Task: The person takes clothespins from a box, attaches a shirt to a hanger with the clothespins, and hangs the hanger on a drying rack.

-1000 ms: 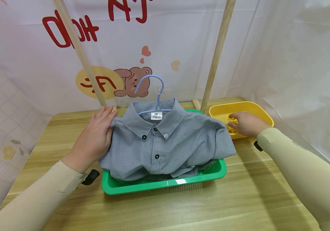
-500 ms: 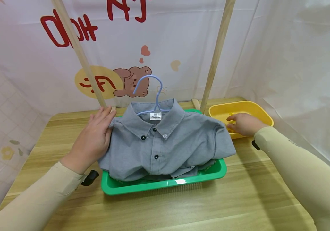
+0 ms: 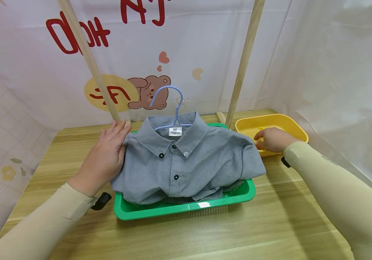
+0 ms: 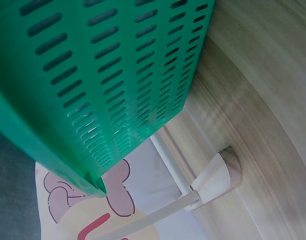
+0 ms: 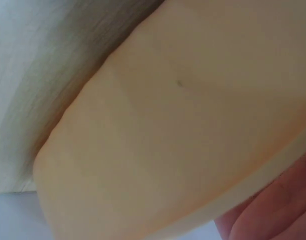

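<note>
A grey button-up shirt [image 3: 192, 162] on a blue hanger [image 3: 180, 101] lies over the green basket [image 3: 186, 213], its hook standing above the collar. My left hand [image 3: 102, 157] rests with extended fingers against the shirt's left shoulder, beside the basket. My right hand [image 3: 275, 139] reaches into the yellow tray [image 3: 304, 135] with bent fingers. A small yellow piece [image 3: 261, 128] shows by its knuckles; whether the fingertips pinch anything is hidden. In the right wrist view, the tray's outer wall [image 5: 168, 110] covers most of the picture and part of the right hand [image 5: 280, 207] shows at the corner.
Two wooden poles [image 3: 246, 61] rise behind the basket from feet on the wooden table [image 3: 186, 240]. A white printed curtain [image 3: 205, 43] hangs at the back. The left wrist view shows the basket's slotted side [image 4: 118, 75] and a pole foot [image 4: 218, 177].
My right hand has shifted slightly left within the yellow tray, and its fingers now cover more of the small yellow pieces. The left hand and shirt have stayed nearly still.
</note>
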